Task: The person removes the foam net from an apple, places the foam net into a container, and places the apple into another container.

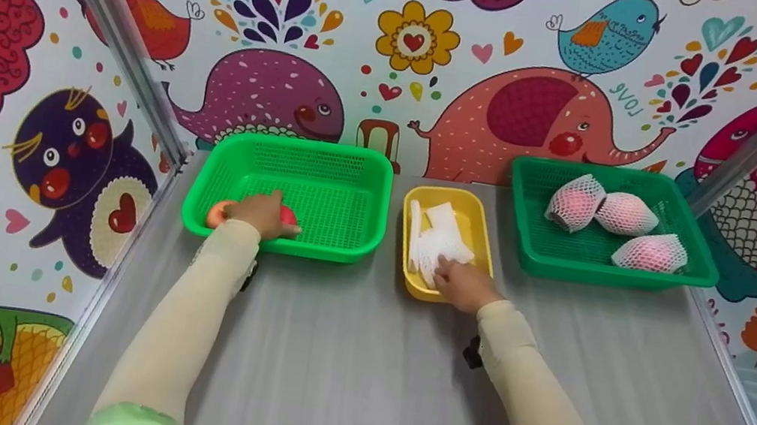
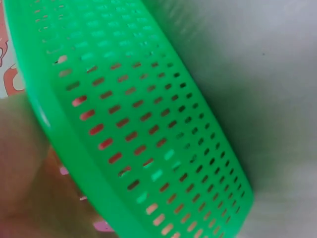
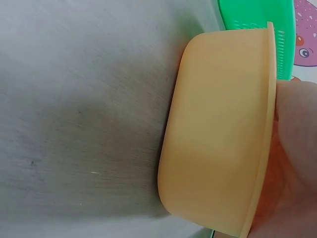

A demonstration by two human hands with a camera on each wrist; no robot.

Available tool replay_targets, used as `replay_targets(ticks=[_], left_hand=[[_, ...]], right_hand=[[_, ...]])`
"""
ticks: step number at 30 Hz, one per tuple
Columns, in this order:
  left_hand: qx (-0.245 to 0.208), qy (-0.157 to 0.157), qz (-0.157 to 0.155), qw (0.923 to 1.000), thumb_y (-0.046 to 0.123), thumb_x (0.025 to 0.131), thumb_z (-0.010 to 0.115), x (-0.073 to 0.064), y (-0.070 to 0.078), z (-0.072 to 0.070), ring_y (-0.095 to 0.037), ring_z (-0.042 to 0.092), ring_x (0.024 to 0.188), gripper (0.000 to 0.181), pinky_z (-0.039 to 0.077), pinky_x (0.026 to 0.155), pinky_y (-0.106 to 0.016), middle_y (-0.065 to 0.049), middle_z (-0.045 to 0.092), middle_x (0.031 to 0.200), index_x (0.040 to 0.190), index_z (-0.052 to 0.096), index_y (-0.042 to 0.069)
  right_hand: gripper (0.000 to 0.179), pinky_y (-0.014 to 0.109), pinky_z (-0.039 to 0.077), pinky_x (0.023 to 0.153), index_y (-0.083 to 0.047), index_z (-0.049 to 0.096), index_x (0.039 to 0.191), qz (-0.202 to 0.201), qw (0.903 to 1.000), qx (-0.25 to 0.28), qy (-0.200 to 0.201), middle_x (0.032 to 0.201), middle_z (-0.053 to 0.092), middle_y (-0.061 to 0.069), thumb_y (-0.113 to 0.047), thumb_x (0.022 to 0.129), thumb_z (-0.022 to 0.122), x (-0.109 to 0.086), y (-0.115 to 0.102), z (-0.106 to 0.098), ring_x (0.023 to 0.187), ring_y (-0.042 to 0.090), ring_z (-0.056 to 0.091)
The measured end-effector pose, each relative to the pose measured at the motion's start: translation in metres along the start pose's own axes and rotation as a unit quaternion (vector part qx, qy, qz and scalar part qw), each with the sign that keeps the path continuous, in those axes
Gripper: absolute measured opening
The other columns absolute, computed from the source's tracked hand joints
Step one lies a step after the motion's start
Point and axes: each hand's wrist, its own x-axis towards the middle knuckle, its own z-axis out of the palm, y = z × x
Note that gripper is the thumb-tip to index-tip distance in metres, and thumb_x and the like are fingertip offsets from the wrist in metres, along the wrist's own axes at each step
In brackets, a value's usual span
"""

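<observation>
My left hand (image 1: 257,213) reaches over the front rim of the bright green basket (image 1: 385,168). Its fingers and thumb lie around a red apple (image 1: 287,216), mostly covered by the hand. A second, orange-red apple (image 1: 218,213) lies left of that hand. Inside the yellow basin (image 1: 480,217), my right hand (image 1: 467,286) pinches the near end of a white foam net (image 1: 440,245); its fingertips are partly hidden. More white foam nets (image 1: 415,222) lie in the basin. The wrist views show mainly the basket's slotted wall (image 2: 143,119) and the basin's outer side (image 3: 218,129).
A darker green basket (image 1: 530,259) at the right holds three pinkish fruits in foam nets, one of them a netted fruit (image 1: 651,253) near its front. Behind the containers stands a patterned wall (image 1: 394,116). Metal posts (image 1: 112,26) rise at the corners of the grey table (image 1: 352,376).
</observation>
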Motion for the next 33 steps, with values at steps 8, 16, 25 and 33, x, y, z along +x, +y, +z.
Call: replay_targets(ticks=[8,16,25,33], left_hand=[[0.006,0.035,0.009,0.9993,0.051,0.106,0.068,0.0,0.004,-0.005,-0.056,0.043,0.144,0.089,0.034,0.105,-0.085,-0.033,0.046,0.159,0.169,0.03,0.002],[-0.008,0.174,0.115,0.978,0.048,0.111,0.061,-0.017,0.049,-0.019,-0.047,0.051,0.138,0.069,0.047,0.107,-0.068,-0.028,0.054,0.152,0.159,0.048,0.001],[-0.129,0.27,0.249,0.9212,0.034,0.11,0.067,-0.062,0.118,-0.004,-0.028,0.06,0.128,0.042,0.051,0.11,-0.046,-0.011,0.066,0.137,0.142,0.066,0.007],[-0.256,0.295,0.316,0.8646,0.019,0.108,0.07,-0.1,0.147,0.039,-0.018,0.065,0.12,0.025,0.054,0.106,-0.04,-0.003,0.07,0.125,0.131,0.071,0.009]], right_hand=[[0.038,0.05,0.044,0.117,0.003,0.069,0.141,-0.011,0.9999,0.006,0.009,0.163,0.048,0.019,-0.02,0.113,0.057,0.003,-0.002,-0.003,0.143,0.039,0.054],[0.035,0.053,0.042,0.119,0.003,0.069,0.14,-0.041,0.998,0.037,0.031,0.149,0.063,0.021,-0.013,0.109,0.064,-0.002,0.006,-0.008,0.141,0.038,0.057],[0.028,0.055,0.05,0.111,-0.001,0.075,0.132,-0.088,0.9932,0.027,0.071,0.134,0.072,0.016,-0.011,0.106,0.069,-0.036,0.011,-0.037,0.128,0.038,0.065],[0.022,0.049,0.059,0.099,-0.004,0.078,0.124,-0.137,0.98,-0.016,0.143,0.122,0.076,0.011,-0.005,0.102,0.073,-0.086,0.019,-0.063,0.114,0.031,0.071]])
